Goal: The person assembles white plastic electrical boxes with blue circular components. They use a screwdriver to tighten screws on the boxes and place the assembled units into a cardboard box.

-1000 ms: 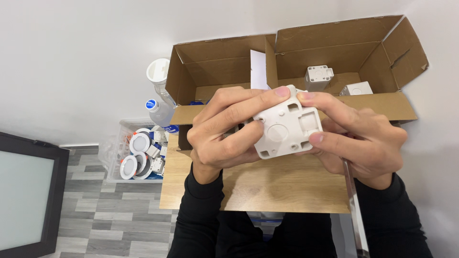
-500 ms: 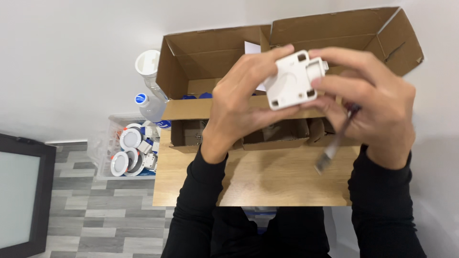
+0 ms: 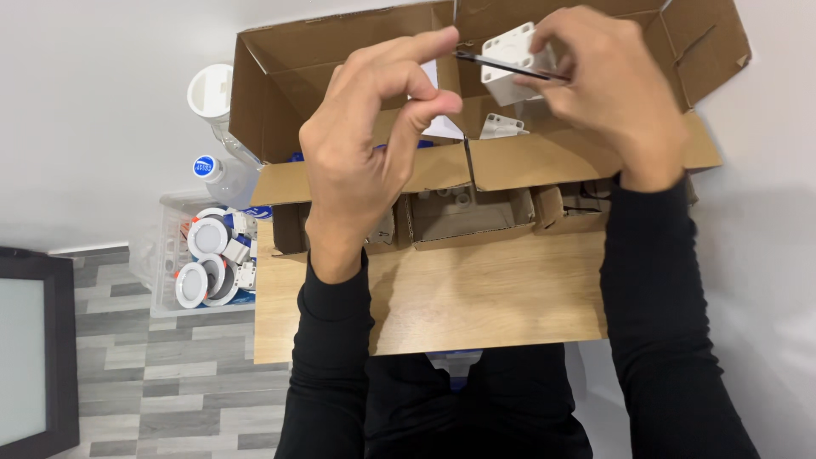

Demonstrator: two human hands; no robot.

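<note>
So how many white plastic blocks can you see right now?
2: one block held in the right hand over the cardboard box, another lying inside it. More may be hidden behind the hands.

Single head-worn view, no second view to share scene. Looks steeply down from above person's chest, close over both raised hands: left hand [image 3: 365,144], right hand [image 3: 608,89]. Beyond grip: open brown cardboard box [image 3: 340,59]. Beneath grip: light wooden tabletop [image 3: 476,297]. Left of grip: grey plank floor [image 3: 153,391].
</note>
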